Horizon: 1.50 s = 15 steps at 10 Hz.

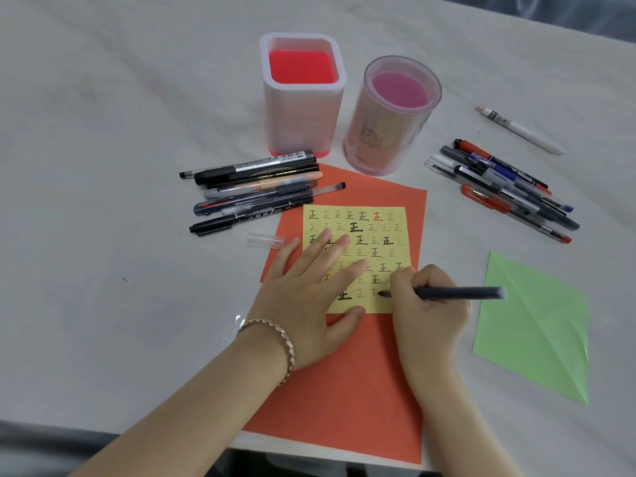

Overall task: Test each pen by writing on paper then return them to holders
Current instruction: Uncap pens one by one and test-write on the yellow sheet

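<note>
While right hand (pixel 426 306) grips black pen (pixel 463 292), left hand (pixel 306 294) flat on yellow note (pixel 380 231); square holder (pixel 303 120), round holder (pixel 380 141) show only coloured bases.

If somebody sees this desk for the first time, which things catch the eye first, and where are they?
At the centre, a yellow sheet filled with rows of characters lies on orange paper; the left hand presses it flat while the right hand grips a dark pen, tip on the bottom row. Behind stand a square holder and a round holder, both empty, with a left pen pile and a right pen pile beside them.
</note>
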Tool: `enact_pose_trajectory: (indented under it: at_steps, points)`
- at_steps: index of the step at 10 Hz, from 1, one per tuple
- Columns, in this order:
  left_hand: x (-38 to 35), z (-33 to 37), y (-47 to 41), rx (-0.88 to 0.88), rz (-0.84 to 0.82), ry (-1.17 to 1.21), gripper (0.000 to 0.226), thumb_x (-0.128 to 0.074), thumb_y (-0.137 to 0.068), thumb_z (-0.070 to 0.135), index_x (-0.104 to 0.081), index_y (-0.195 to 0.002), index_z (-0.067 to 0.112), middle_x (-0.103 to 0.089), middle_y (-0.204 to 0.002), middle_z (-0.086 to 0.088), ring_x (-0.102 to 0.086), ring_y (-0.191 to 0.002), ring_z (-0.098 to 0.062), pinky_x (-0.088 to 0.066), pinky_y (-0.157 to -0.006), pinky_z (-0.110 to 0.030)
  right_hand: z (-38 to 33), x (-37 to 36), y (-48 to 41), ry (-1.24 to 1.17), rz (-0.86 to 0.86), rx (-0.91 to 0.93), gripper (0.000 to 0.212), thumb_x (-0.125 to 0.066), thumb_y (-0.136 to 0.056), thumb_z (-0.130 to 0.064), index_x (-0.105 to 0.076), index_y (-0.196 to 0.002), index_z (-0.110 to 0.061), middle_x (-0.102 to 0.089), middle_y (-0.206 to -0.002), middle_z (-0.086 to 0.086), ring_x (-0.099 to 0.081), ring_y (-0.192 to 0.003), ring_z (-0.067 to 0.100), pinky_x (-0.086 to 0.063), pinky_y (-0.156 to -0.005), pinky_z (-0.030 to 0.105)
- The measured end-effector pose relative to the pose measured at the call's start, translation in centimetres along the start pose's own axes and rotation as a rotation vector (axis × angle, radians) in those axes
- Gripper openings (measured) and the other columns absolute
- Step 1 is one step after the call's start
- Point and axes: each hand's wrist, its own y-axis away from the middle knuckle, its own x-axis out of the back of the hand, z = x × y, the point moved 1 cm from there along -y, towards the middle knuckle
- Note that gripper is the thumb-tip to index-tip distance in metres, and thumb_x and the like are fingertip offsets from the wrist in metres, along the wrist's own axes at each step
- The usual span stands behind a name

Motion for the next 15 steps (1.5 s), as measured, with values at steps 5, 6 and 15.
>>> enact_pose_trajectory:
  at_steps: [5,6,15]
  points:
    - [0.0,0.0,0.0,0.003,-0.014,-0.012,0.051,-0.036,-0.082,0.054,-0.049,-0.128,0.034,-0.039,-0.144,0.001,-0.028,-0.137,-0.019,-0.012,-0.108,-0.043,0.1,0.0,0.0,-0.025,-0.027,0.005,0.034,-0.054,-0.07,-0.016,-0.031,-0.045,-0.018,-0.033,-0.042,-0.005,-0.038,-0.046,0.016,-0.028,-0.046,0.016]
    - [0.0,0.0,0.0,0.003,-0.015,-0.014,0.051,-0.036,-0.082,0.054,-0.048,-0.128,0.035,-0.039,-0.145,0.001,-0.028,-0.137,-0.019,-0.011,-0.108,-0.042,0.1,0.0,0.0,-0.024,-0.041,0.019,0.035,-0.054,-0.07,-0.016,-0.031,-0.045,-0.017,-0.034,-0.043,-0.004,-0.042,-0.046,0.028,-0.029,-0.047,0.018]
    - [0.4,-0.4,0.4,-0.058,0.148,0.131,0.037,-0.035,-0.091,0.021,-0.046,-0.126,0.021,-0.045,-0.14,-0.003,-0.03,-0.135,-0.017,-0.015,-0.109,-0.037,-1.6,3.2,-1.5,-0.228,-0.036,-0.26,0.035,-0.059,-0.087,-0.021,-0.047,-0.057,-0.012,-0.046,-0.036,-0.003,-0.037,-0.035,0.006,-0.032,-0.038,0.016]
